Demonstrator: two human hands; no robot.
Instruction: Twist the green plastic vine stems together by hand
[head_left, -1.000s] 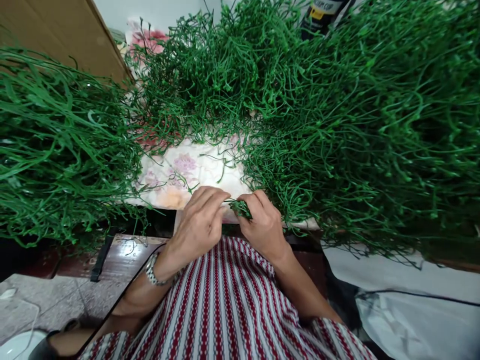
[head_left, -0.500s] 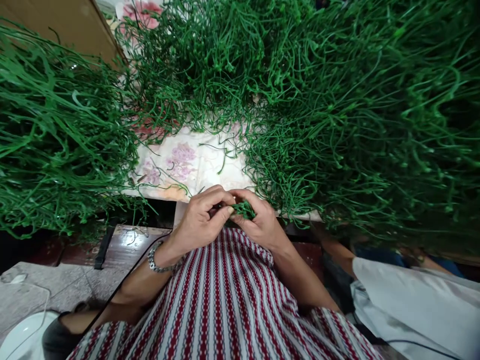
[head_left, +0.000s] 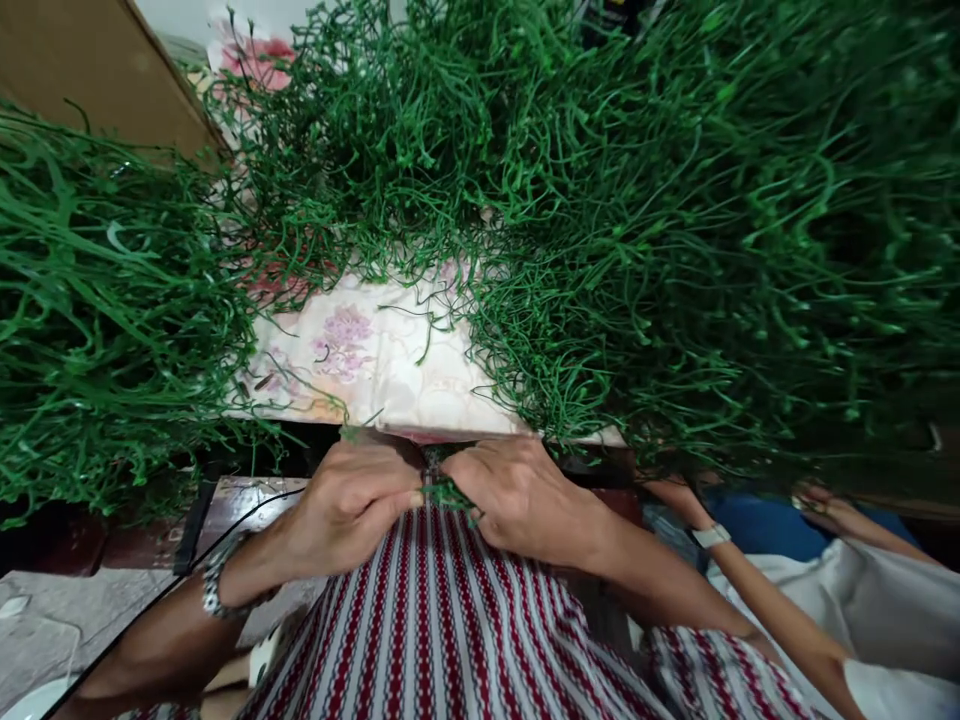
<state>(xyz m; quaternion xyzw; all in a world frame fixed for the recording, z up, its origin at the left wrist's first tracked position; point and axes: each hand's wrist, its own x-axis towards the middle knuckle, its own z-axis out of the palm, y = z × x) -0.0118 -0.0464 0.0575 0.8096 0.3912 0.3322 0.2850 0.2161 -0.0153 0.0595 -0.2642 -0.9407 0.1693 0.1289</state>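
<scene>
**A small bunch of thin green stems (head_left: 448, 493), gripped from both sides**

Nearest is the person's red-and-white striped garment (head_left: 442, 620). Above it, the left hand (head_left: 360, 500), with a silver metal link band (head_left: 214, 580) at its wrist, pinches one end of the bunch between thumb and curled fingers. The right hand (head_left: 525, 495) is clasped round the other end, hiding part of it. The bunch sits between the two hands, just short of the table's near edge.

Off to the right, a co-worker's bare forearm (head_left: 780, 600) wears a pale wristband (head_left: 711, 536); I can't tell what that person holds. Beyond the hands lies a cream floral cloth (head_left: 442, 395) with a few loose stems on it. A big tangled green heap (head_left: 675, 250) covers its right and far sides, another leafy green pile (head_left: 97, 300) its left. Behind that pile stands a brown cardboard box (head_left: 97, 80).
</scene>
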